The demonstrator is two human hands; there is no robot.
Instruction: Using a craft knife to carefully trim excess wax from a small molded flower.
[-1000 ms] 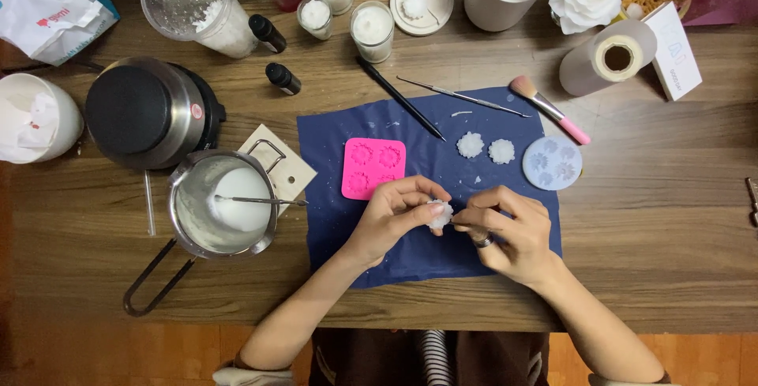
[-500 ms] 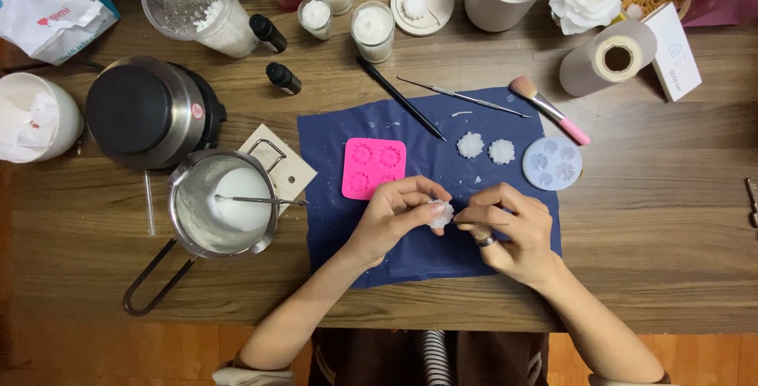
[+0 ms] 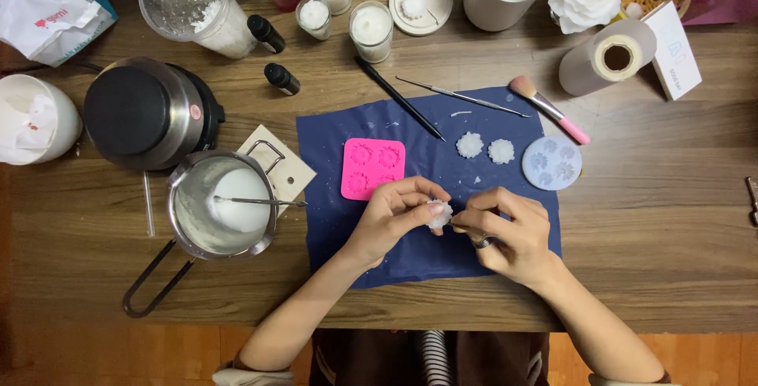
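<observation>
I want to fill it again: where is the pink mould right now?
In the head view, the pink mould lies on the left part of the blue cloth, just above the left hand and right of the metal pot.

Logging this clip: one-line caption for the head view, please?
Both hands, left hand and right hand, pinch a small white wax flower over a blue cloth beside a pink mold.

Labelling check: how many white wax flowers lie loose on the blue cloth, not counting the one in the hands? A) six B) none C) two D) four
C: two white wax flowers lie side by side on the blue cloth between the pink mould and the round pale mould, while the left hand and right hand pinch a third flower.
</observation>
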